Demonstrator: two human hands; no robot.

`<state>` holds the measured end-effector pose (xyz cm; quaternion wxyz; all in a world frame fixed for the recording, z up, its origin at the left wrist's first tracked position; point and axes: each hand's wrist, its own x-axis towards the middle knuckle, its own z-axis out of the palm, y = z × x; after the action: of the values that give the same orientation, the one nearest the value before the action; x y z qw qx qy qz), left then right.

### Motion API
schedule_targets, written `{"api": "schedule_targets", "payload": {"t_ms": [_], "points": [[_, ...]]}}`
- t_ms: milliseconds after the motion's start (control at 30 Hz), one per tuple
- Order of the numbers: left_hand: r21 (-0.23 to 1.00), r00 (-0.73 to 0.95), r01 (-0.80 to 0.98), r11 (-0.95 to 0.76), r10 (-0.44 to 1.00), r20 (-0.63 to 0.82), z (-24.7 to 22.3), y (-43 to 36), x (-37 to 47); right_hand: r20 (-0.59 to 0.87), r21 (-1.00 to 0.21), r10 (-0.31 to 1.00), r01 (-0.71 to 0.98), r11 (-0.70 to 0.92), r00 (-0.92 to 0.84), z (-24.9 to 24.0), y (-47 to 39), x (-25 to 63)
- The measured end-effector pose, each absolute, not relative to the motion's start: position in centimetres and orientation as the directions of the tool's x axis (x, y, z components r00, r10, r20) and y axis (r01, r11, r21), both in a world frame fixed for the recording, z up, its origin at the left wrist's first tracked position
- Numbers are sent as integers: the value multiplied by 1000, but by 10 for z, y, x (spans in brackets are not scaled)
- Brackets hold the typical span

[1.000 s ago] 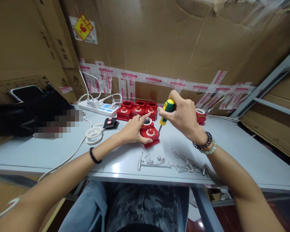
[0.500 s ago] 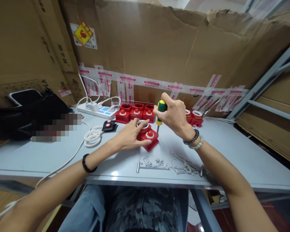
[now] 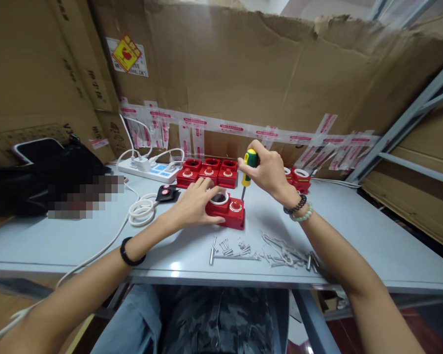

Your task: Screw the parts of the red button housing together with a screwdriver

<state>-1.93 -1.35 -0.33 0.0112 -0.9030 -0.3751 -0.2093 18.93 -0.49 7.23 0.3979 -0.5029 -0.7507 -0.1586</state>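
A red box-shaped device with a white ring and a red knob lies on the table, level and turned lengthwise across my view. My left hand grips it from the left side, thumb along its front. In my right hand is a screwdriver with a green and yellow handle, held upright, fingers wrapped round the grip. Its tip meets the device's far right corner; whether it sits in a screw I cannot tell. Several loose screws and a metal T-shaped rod lie in front of the device.
Behind stand three red devices in a row, and further red pieces with white rings to the right. A white power strip, a coiled cable and a black bag are at left. Metal parts lie front right.
The red device has turned from a slant to nearly straight across, my left hand moving with it. My right hand and the screwdriver have shifted slightly right.
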Motion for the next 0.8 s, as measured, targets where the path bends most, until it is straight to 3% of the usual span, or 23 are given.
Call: {"api": "schedule_targets", "payload": {"t_ms": [167, 267, 400, 500, 567, 667, 800], "points": [[485, 704, 469, -738, 644, 299, -10, -2, -24, 748, -151, 631, 872, 466, -208, 73, -11, 196], [583, 709, 417, -698, 651, 273, -11, 1, -24, 759, -150, 613, 856, 495, -221, 68, -15, 196], [576, 732, 380, -724, 616, 291, -13, 4, -24, 804, -275, 579, 777, 566, -137, 70, -7, 201], [544, 747, 378, -749, 594, 298, -14, 6, -25, 845, -470, 517, 648, 599, 134, 80, 2, 211], [522, 748, 399, -754, 597, 291, -14, 6, -25, 759, -630, 601, 515, 581, 250, 84, 1, 218], [500, 738, 439, -746, 617, 273, -14, 5, -25, 570, -775, 816, 391, 496, 95, 77, -17, 221], [500, 741, 430, -752, 610, 281, -14, 4, -24, 460, -793, 882, 398, 461, -104, 52, -47, 211]]}}
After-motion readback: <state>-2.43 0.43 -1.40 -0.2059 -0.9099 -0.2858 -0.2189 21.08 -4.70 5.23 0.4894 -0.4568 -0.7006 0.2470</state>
